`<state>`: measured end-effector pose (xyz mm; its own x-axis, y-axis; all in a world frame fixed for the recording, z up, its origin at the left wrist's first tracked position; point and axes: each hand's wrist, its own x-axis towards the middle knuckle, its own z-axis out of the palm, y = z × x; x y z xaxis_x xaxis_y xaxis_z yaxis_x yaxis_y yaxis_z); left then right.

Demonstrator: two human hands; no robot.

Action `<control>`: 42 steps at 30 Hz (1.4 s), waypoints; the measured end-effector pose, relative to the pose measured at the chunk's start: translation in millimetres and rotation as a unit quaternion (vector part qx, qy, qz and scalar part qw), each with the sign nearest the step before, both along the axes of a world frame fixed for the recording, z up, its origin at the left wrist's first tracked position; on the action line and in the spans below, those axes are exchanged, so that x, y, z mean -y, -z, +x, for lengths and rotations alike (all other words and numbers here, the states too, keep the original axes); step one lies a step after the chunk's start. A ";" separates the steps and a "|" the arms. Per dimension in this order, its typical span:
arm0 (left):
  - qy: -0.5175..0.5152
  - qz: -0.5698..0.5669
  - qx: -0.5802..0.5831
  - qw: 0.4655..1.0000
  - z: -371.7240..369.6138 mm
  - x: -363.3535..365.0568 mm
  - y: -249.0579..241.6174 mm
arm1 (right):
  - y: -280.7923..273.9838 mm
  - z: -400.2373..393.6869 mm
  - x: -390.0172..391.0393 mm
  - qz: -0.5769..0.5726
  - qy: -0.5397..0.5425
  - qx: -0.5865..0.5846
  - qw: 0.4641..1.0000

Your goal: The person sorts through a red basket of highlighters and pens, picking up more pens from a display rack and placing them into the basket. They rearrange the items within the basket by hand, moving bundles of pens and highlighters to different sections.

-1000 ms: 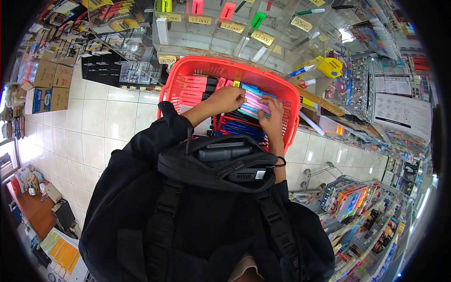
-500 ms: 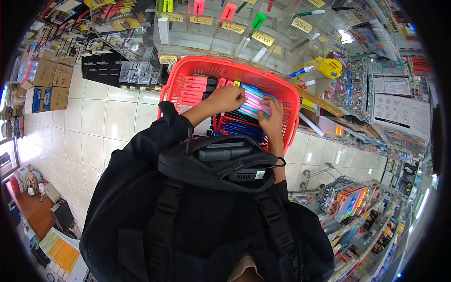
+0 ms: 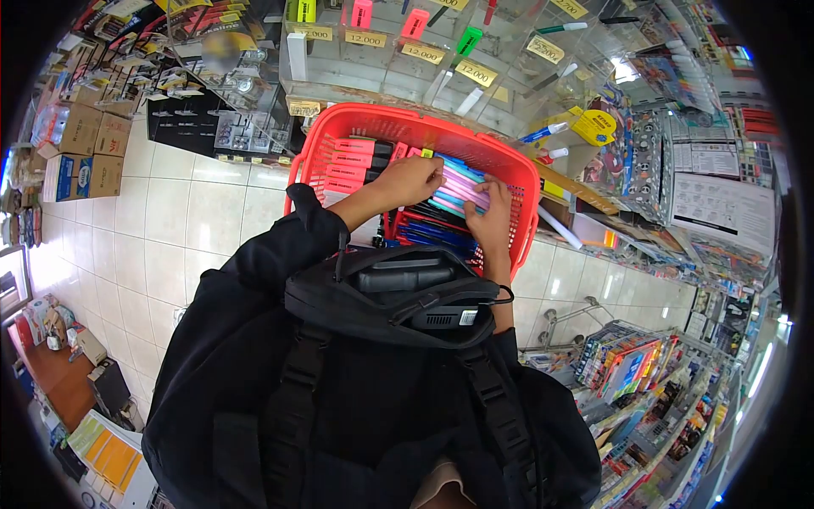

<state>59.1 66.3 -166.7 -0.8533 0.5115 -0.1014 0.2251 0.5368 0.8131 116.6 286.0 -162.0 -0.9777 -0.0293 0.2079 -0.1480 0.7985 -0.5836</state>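
Both hands are inside a red plastic basket (image 3: 407,119). Pink highlighters (image 3: 352,159) lie in rows at its left, and blue and black pens (image 3: 437,237) fill the lower right part. My left hand (image 3: 411,180) has its fingers curled together at the left end of a row of pastel pens (image 3: 459,187); whether it grips one is hidden. At the right end of the same pens is my right hand (image 3: 490,210), its fingers bent and resting on them. A black bag (image 3: 390,293) hangs on my chest, its top pocket open.
Behind the basket stands a clear display rack (image 3: 407,72) with highlighters and price tags. A blue marker (image 3: 543,133) sticks out at its right. Cardboard boxes (image 3: 76,174) stand at the far left, and a cart (image 3: 577,318) at the lower right.
The view has shifted very slightly. Both hands stay at the pastel pens, with hardly any movement of the fingers.
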 end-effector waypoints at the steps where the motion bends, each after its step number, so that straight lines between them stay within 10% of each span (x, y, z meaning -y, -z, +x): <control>1: 0.003 -0.005 -0.001 1.000 0.1 0.4 -0.4 | 0.8 -0.1 -0.4 0.002 0.000 -0.001 1.000; 23: 0.036 0.116 0.045 0.992 -11.3 7.2 -14.6 | -1.9 1.5 -0.2 -0.036 -0.028 0.011 0.999; 29: 0.108 0.200 -0.033 0.973 -28.4 32.7 -128.6 | -7.5 1.6 0.8 -0.042 -0.038 -0.006 0.998; 35: -0.289 0.220 -0.413 0.835 -140.9 104.8 -218.0 | -7.3 2.0 3.1 -0.052 -0.048 -0.017 0.997; 42: -0.314 -0.025 -0.476 0.821 -243.3 166.0 -245.1 | -11.0 2.5 2.6 -0.071 -0.047 -0.026 0.996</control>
<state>-184.2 -99.7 78.4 -0.6513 -0.0436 0.7576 0.4123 0.8177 0.4016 119.2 283.4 -151.0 -0.9600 -0.0872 0.2660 -0.2509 0.6896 -0.6793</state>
